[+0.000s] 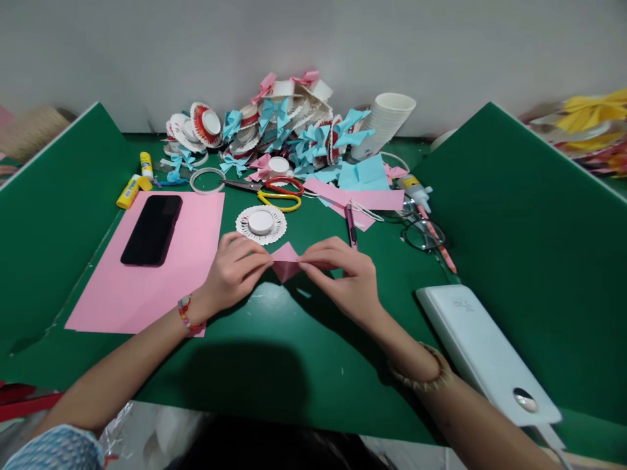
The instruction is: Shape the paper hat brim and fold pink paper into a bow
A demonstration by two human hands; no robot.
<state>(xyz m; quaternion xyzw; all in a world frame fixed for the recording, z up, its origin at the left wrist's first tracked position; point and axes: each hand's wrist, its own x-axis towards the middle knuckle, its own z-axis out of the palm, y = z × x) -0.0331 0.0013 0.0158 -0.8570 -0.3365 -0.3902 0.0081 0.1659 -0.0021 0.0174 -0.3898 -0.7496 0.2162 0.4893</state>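
A small folded piece of pink paper [285, 262] is held up between my two hands, above the green table. My left hand [237, 269] pinches its left corner between thumb and fingers. The right corner sits in the pinch of my right hand [345, 271]. Just beyond my left hand lies a white scalloped paper disc [261, 223] with a round raised centre. A pink and black cutter [351, 226] rests behind my right hand.
Pink sheets [196, 251] under a black phone [152, 230] lie left. Scissors [274, 194], tape ring [208, 180], bows [313, 140] and paper cups [386, 121] are behind. Glasses [425, 234] and a white power bank [484, 349] lie right. Green panels [529, 261] flank the table.
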